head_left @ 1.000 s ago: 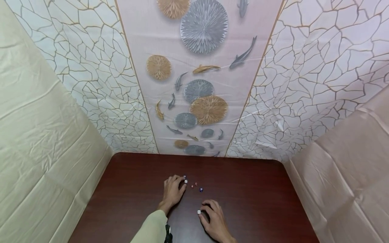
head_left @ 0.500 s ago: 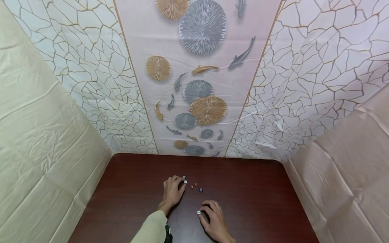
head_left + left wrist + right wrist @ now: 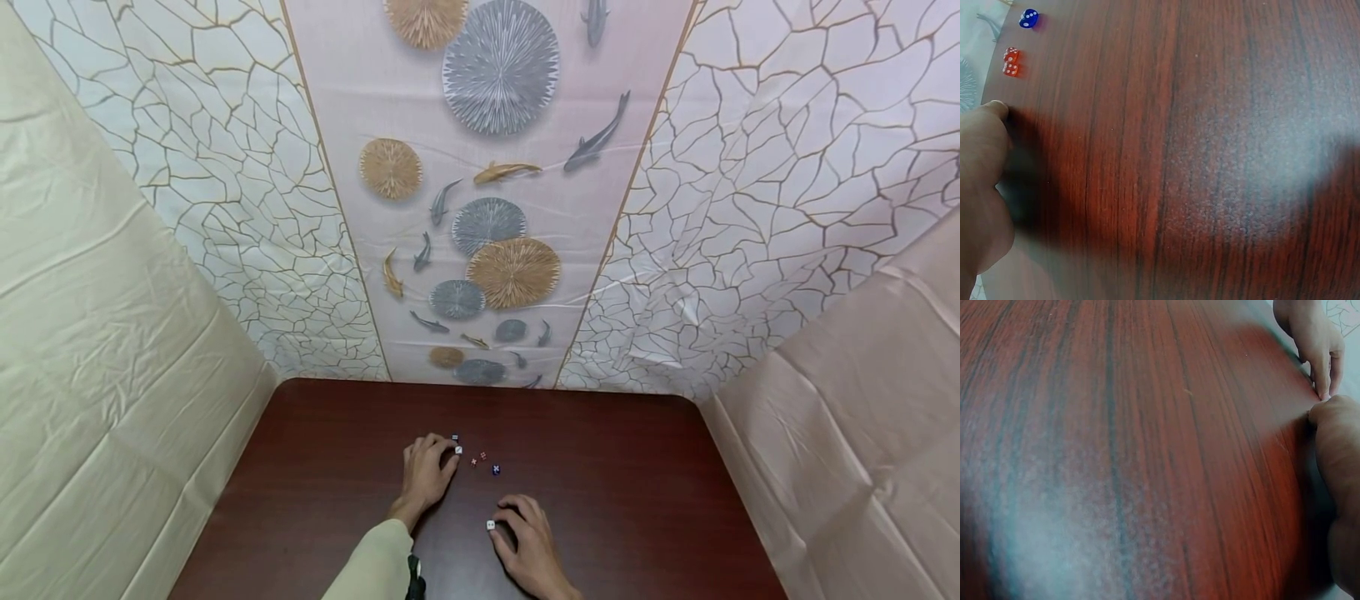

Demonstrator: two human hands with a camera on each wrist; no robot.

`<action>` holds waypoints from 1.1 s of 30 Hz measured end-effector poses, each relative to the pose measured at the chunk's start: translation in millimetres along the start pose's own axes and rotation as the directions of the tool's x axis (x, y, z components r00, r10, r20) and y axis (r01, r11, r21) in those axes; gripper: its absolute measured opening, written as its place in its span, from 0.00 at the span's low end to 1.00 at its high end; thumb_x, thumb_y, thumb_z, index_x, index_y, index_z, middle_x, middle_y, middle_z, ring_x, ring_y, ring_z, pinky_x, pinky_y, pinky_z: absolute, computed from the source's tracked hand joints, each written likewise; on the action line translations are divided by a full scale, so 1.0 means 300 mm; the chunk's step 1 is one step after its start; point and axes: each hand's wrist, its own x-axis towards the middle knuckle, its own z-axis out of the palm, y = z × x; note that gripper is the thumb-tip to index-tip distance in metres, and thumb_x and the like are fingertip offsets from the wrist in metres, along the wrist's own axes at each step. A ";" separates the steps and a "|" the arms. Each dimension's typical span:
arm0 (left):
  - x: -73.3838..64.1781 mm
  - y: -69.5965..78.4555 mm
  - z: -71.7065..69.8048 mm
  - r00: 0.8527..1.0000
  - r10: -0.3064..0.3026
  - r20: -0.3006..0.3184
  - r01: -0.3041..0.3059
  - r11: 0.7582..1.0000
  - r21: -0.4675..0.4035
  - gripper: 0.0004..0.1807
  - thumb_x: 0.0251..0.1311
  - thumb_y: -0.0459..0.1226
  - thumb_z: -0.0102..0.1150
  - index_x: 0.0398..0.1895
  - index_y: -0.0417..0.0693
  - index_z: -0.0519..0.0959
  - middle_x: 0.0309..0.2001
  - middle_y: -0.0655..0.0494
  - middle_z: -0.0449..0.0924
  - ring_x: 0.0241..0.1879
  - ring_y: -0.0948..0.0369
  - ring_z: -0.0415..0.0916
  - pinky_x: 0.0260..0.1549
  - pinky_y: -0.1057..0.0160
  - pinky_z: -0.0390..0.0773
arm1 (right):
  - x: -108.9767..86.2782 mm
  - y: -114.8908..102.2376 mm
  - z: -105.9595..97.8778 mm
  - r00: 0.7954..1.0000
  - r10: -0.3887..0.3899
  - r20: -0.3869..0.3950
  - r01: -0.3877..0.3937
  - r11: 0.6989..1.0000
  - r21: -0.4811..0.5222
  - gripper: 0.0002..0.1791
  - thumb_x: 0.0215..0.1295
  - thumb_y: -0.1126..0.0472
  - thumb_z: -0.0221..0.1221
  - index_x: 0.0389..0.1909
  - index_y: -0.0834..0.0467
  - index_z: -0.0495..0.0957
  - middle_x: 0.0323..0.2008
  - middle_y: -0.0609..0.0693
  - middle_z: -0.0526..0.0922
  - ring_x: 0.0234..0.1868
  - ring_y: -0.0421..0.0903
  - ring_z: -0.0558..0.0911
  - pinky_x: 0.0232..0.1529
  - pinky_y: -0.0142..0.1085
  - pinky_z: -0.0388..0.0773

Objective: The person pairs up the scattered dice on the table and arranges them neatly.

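Note:
In the head view my left hand point(image 3: 427, 468) rests on the table and pinches a white die point(image 3: 458, 450) between thumb and index finger. A blue die point(image 3: 454, 437) sits just beyond that fingertip. Nearer to me, my right hand point(image 3: 528, 546) has thumb and forefinger bent round another white die point(image 3: 491, 525) at their tips. Between the hands and a bit farther off lie two small red dice point(image 3: 478, 458) and a second blue die point(image 3: 496, 470). The left wrist view shows red dice point(image 3: 1011, 62) and a blue die point(image 3: 1029, 19) past my thumb; the white die there is hidden.
The dark red-brown wooden table point(image 3: 637, 467) has rounded far corners. A patterned cloth point(image 3: 480, 250) hangs along its back edge. Plain cream cloth point(image 3: 112, 333) on the left and beige cloth point(image 3: 847, 400) on the right flank the table.

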 end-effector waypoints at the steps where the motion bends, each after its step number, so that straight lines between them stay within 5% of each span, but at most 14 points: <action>1: 0.001 -0.001 0.001 1.000 0.002 -0.002 -0.002 1.000 0.003 0.11 0.72 0.42 0.75 0.54 0.51 0.92 0.53 0.49 0.88 0.56 0.44 0.82 0.66 0.32 0.73 | 0.001 0.001 0.000 1.000 0.000 0.001 0.000 1.000 -0.001 0.12 0.62 0.59 0.82 0.42 0.47 0.90 0.55 0.51 0.90 0.61 0.52 0.84 0.59 0.52 0.80; 18: 0.001 0.015 -0.006 1.000 0.013 -0.019 -0.012 1.000 0.023 0.10 0.71 0.39 0.76 0.51 0.49 0.93 0.50 0.49 0.89 0.53 0.45 0.82 0.64 0.33 0.73 | -0.003 -0.006 -0.003 1.000 0.014 0.014 -0.014 1.000 -0.010 0.12 0.63 0.59 0.82 0.43 0.47 0.90 0.56 0.51 0.90 0.63 0.53 0.84 0.60 0.53 0.81; 33: -0.036 0.030 -0.090 0.999 0.043 -0.016 -0.042 0.997 0.072 0.07 0.71 0.38 0.77 0.50 0.51 0.93 0.49 0.53 0.90 0.52 0.50 0.84 0.59 0.39 0.77 | -0.005 0.004 0.012 0.997 -0.052 -0.051 0.051 0.999 -0.016 0.14 0.58 0.62 0.83 0.42 0.50 0.89 0.55 0.50 0.89 0.60 0.53 0.84 0.60 0.50 0.77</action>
